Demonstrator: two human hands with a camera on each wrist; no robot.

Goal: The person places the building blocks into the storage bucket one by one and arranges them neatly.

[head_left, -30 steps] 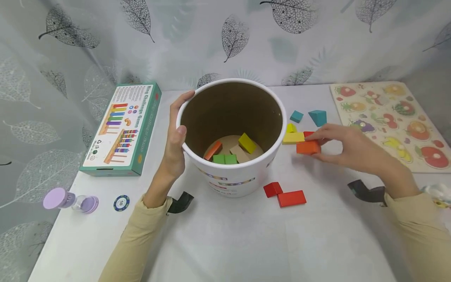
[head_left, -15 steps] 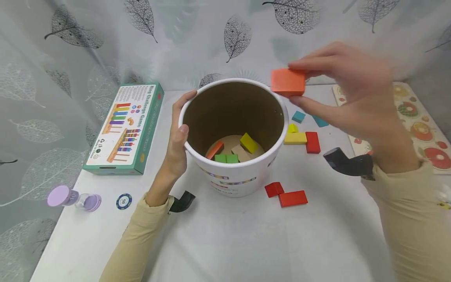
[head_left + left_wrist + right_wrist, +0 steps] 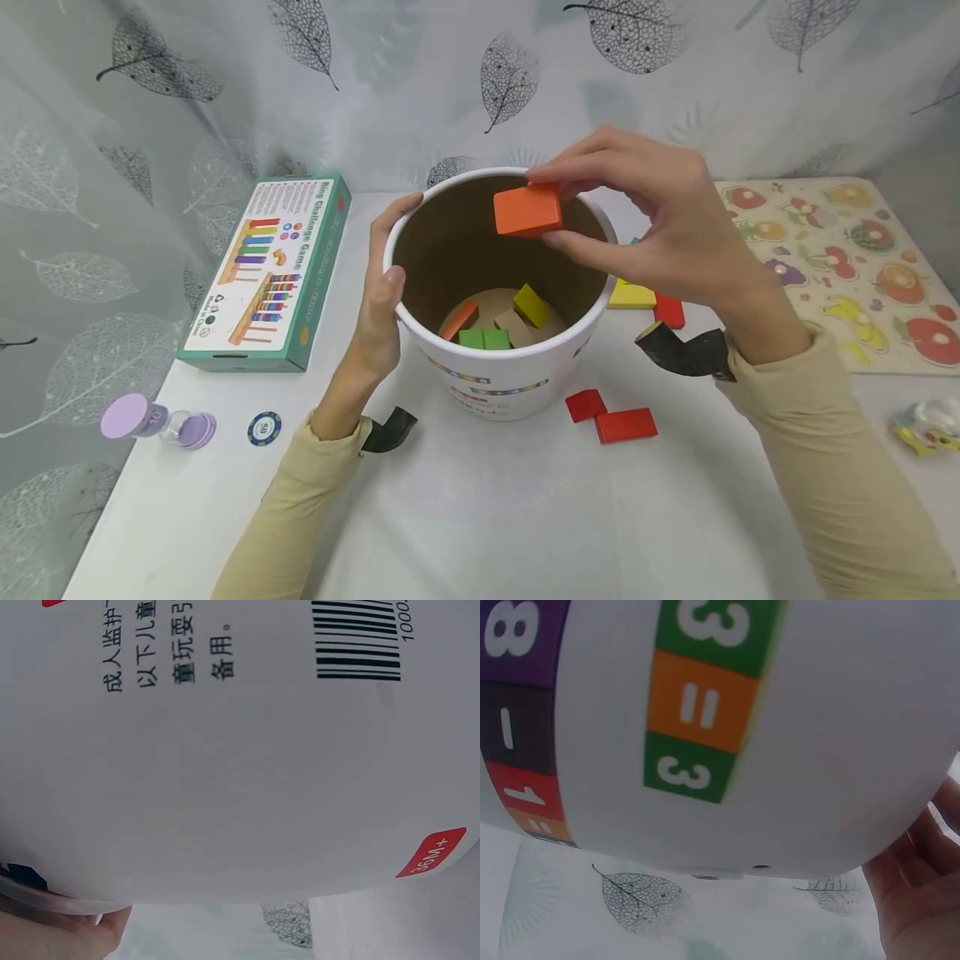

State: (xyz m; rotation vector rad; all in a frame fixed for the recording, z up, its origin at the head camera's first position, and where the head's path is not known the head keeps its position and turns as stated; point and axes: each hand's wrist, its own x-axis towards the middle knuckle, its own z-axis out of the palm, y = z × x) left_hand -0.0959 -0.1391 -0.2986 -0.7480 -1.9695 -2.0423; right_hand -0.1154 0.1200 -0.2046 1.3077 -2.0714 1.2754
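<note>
1. The right hand [image 3: 637,221] has carried the orange block [image 3: 527,210] from the table's [image 3: 510,508] right half over the bucket's [image 3: 543,367] mouth, apparently nearer its far edge.
2. That hand now hides most of a teal block [image 3: 635,241].

White table [image 3: 487,508] with bucket [image 3: 525,371], game box [image 3: 262,275], purple timer [image 3: 197,431], blue-rimmed chip [image 3: 264,428], fruit-picture board [image 3: 810,250] and 3 red blocks [image 3: 627,425].

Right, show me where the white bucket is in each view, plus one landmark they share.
Head: white bucket, centre, seen from above.
Left wrist: white bucket mostly fills it, barcode upper right.
Right wrist: white bucket mostly fills it, number strips upper left.
Shared landmark: leaf-patterned backdrop, below it in both wrist pictures.
</note>
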